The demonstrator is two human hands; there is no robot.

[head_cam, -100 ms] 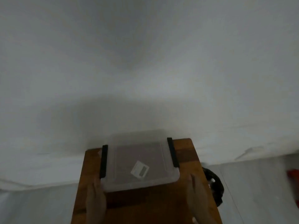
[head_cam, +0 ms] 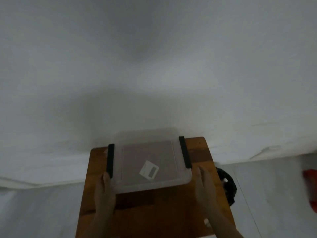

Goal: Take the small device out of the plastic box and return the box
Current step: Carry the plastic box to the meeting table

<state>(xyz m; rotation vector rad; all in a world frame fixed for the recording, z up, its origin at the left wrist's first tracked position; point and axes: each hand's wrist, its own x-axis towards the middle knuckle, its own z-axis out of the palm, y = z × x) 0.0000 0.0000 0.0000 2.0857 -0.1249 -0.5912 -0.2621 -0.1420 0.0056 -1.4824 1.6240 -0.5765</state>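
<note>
A clear plastic box point(head_cam: 147, 184) with a black latch on each side, left point(head_cam: 110, 160) and right point(head_cam: 185, 152), lies shut on a wooden table point(head_cam: 154, 213). A white rectangle with a dark patch point(head_cam: 149, 170) shows at the lid; I cannot tell whether it is a label or something inside. My left hand point(head_cam: 104, 193) lies flat along the box's near left corner, fingertips at the end of the left latch. My right hand point(head_cam: 204, 182) is stretched out flat beside the near right corner. No small device can be made out.
The table stands against a white wall point(head_cam: 154, 66). A black lumpy object point(head_cam: 227, 186) sits just off the table's right edge on the pale floor. Something red point(head_cam: 310, 189) shows at the far right border.
Both hands have slid forward along the table, from behind the box's near edge up to its two near corners. The box has not moved.
</note>
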